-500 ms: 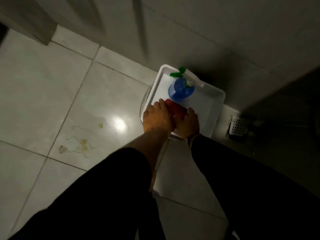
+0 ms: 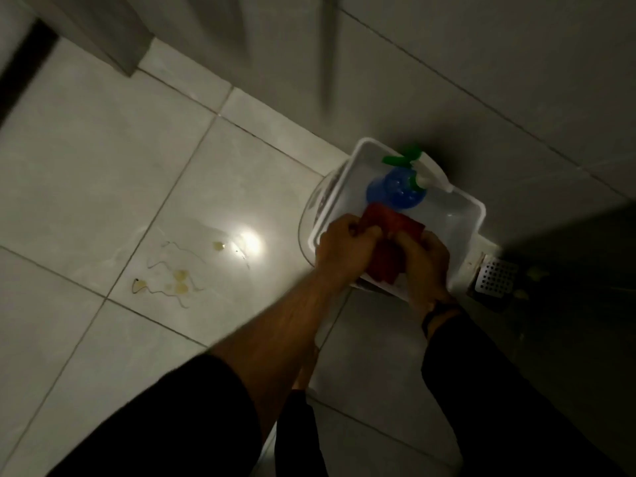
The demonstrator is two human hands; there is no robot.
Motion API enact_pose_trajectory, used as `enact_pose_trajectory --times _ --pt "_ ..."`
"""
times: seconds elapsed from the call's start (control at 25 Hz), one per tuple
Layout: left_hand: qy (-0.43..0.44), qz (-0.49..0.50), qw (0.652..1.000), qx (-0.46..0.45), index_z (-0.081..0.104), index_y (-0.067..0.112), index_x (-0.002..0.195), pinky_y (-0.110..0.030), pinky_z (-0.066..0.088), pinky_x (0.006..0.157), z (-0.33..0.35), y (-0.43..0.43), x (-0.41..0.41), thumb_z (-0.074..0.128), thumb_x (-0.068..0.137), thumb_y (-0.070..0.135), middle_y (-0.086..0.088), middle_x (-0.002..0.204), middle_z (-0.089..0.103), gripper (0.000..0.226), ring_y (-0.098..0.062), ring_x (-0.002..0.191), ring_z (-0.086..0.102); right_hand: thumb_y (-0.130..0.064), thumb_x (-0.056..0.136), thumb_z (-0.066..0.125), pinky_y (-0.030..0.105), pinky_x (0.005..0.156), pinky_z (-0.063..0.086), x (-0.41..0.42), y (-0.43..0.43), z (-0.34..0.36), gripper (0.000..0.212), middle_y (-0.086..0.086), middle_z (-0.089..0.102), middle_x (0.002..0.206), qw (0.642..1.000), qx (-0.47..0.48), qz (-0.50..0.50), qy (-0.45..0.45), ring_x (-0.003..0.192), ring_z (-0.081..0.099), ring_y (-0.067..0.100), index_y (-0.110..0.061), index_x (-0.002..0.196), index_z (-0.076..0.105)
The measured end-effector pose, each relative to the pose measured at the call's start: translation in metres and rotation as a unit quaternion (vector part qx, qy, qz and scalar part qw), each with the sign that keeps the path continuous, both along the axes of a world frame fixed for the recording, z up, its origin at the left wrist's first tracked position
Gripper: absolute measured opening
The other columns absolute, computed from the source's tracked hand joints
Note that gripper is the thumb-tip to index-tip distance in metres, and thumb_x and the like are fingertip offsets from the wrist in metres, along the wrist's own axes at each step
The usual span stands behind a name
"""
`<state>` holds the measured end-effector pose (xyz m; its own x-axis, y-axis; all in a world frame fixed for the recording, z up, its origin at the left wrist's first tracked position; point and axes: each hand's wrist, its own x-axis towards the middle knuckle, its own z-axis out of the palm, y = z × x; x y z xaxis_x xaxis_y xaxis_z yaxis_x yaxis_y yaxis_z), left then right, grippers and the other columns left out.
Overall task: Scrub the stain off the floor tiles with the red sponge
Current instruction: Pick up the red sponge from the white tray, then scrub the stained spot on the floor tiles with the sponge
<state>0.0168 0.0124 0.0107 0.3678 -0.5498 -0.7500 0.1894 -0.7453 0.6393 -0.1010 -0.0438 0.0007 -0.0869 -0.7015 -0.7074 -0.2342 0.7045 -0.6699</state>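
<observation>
Head view | sponge (image 2: 390, 244) was gripped by left hand (image 2: 346, 247) and right hand (image 2: 421, 259), fingers closed on it, over tub (image 2: 468, 215) | stain (image 2: 172, 273) was left untouched on tiles, well apart | step judged: pickup; next: sponge carried leftward, pressed on stain

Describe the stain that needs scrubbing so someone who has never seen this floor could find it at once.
Start at the white tub against the wall, where both hands hold the red sponge. Look along the pale floor tiles past the left hand and the bright light reflection. The stain lies just beyond: yellowish blotches with thin dark squiggly trails, the only marks on otherwise plain tiles.
</observation>
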Motion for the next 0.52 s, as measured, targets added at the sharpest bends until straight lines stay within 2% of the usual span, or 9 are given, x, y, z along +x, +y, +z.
enact_pose_trajectory --times 0.04,0.12,0.16,0.2,0.28,0.36,0.44,0.52 --pt "0.059 0.043 0.997 -0.018 0.072 0.016 0.107 -0.028 0.048 0.072 0.013 0.014 0.006 0.067 0.084 0.038 -0.003 0.099 0.073 0.033 -0.023 0.094 0.073 -0.007 0.093 0.075 0.038 0.083 0.068 0.003 0.008 0.015 0.023 0.015 0.079 0.117 0.999 0.019 -0.003 -0.044 0.118 0.073 0.042 -0.012 0.116 0.074" --pt "0.140 0.113 0.982 -0.050 0.072 0.021 0.089 -0.029 0.051 0.072 0.033 0.053 0.025 0.065 0.071 0.032 0.000 0.085 0.074 0.022 -0.020 0.084 0.071 -0.010 0.089 0.076 0.058 0.110 0.058 0.012 0.033 0.041 0.063 0.026 0.067 0.147 0.978 0.116 0.026 -0.169 0.139 0.063 0.046 -0.010 0.150 0.058" --pt "0.167 0.139 0.974 -0.062 0.072 0.023 0.083 -0.028 0.053 0.071 0.040 0.075 0.037 0.064 0.068 0.028 0.003 0.078 0.073 0.018 -0.016 0.079 0.069 -0.013 0.087 0.076 0.061 0.113 0.055 0.019 0.048 0.053 0.075 0.025 0.062 0.155 0.962 0.172 0.045 -0.208 0.143 0.059 0.046 -0.013 0.157 0.052" --pt "0.179 0.153 0.969 -0.069 0.073 0.024 0.083 -0.026 0.055 0.071 0.043 0.099 0.047 0.065 0.069 0.026 0.005 0.076 0.073 0.017 -0.014 0.077 0.069 -0.016 0.084 0.077 0.059 0.109 0.059 0.030 0.065 0.062 0.078 0.024 0.062 0.156 0.945 0.220 0.068 -0.232 0.143 0.061 0.044 -0.016 0.159 0.052" --pt "0.152 0.185 0.968 -0.081 0.076 0.025 0.095 -0.027 0.060 0.074 0.036 0.152 0.063 0.066 0.074 0.029 0.005 0.088 0.076 0.024 -0.015 0.084 0.074 -0.017 0.084 0.076 0.048 0.096 0.068 0.059 0.104 0.062 0.063 0.021 0.071 0.147 0.921 0.272 0.142 -0.241 0.132 0.072 0.037 -0.012 0.147 0.067" --pt "0.049 0.223 0.972 -0.055 0.074 0.033 0.114 -0.032 0.060 0.080 0.017 0.199 0.074 0.068 0.078 0.040 0.011 0.107 0.073 0.037 -0.014 0.097 0.074 -0.021 0.093 0.069 0.044 0.097 0.068 0.094 0.141 0.046 0.043 0.020 0.076 0.138 0.914 0.284 0.197 -0.211 0.124 0.077 0.033 -0.007 0.133 0.077" --pt "-0.073 0.251 0.965 0.028 0.062 0.044 0.135 -0.032 0.057 0.087 -0.022 0.255 0.091 0.071 0.084 0.055 0.018 0.122 0.063 0.053 -0.010 0.107 0.068 -0.024 0.100 0.064 0.042 0.095 0.063 0.140 0.186 0.012 0.040 0.020 0.077 0.137 0.921 0.277 0.234 -0.139 0.122 0.076 0.032 -0.006 0.135 0.072" --pt "-0.117 0.289 0.946 0.092 0.052 0.040 0.151 -0.041 0.056 0.102 -0.081 0.315 0.107 0.063 0.092 0.065 0.011 0.141 0.060 0.065 -0.017 0.124 0.065 -0.020 0.106 0.062 0.038 0.087 0.061 0.184 0.224 -0.038 0.039 0.016 0.076 0.132 0.918 0.244 0.295 -0.098 0.119 0.074 0.030 -0.009 0.144 0.063"
